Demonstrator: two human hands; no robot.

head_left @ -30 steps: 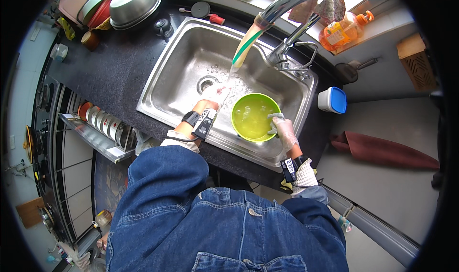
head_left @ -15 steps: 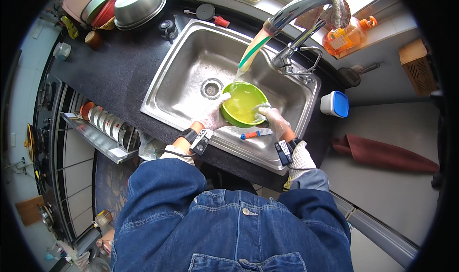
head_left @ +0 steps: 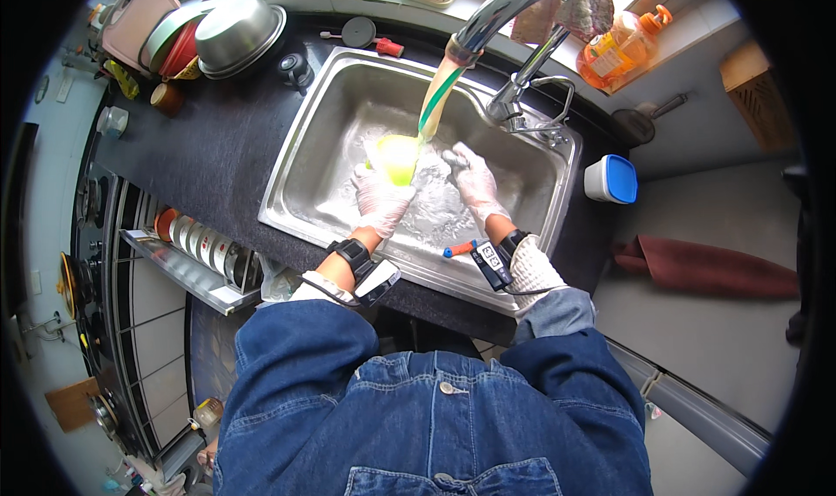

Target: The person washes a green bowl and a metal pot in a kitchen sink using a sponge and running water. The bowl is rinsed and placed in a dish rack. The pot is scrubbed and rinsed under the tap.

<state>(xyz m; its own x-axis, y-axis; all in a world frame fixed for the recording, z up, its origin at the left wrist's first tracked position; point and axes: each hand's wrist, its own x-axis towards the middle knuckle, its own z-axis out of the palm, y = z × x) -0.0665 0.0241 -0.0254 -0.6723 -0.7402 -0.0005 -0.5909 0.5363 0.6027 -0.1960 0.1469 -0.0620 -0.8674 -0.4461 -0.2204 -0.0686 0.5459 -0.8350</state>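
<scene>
My left hand [head_left: 383,202], in a clear plastic glove, grips a lime-green bowl [head_left: 397,158]. The bowl is tipped on its side under the water stream from the faucet [head_left: 501,17], which has a cream and green sleeve [head_left: 441,91] on its spout. To the right of it, my gloved right hand [head_left: 477,184] is closed round a small grey wad [head_left: 453,157], perhaps a scrubber; its kind is not clear. Foamy water spreads over the bottom of the steel sink [head_left: 287,178] between both hands. An orange and blue handled tool [head_left: 458,249] lies on the sink's near ledge, partly behind my right wrist.
Stacked basins [head_left: 233,34] stand at the far left of the counter [head_left: 205,148]. A white tub with a blue lid [head_left: 612,179] sits right of the sink. An orange soap bottle [head_left: 620,50] stands on the sill. An open drawer of dishes [head_left: 196,256] juts out at the left.
The bowl was level and full, held by both hands. It is now tipped, its water spilled into the sink. My right hand has let go of it and moved up and slightly left.
</scene>
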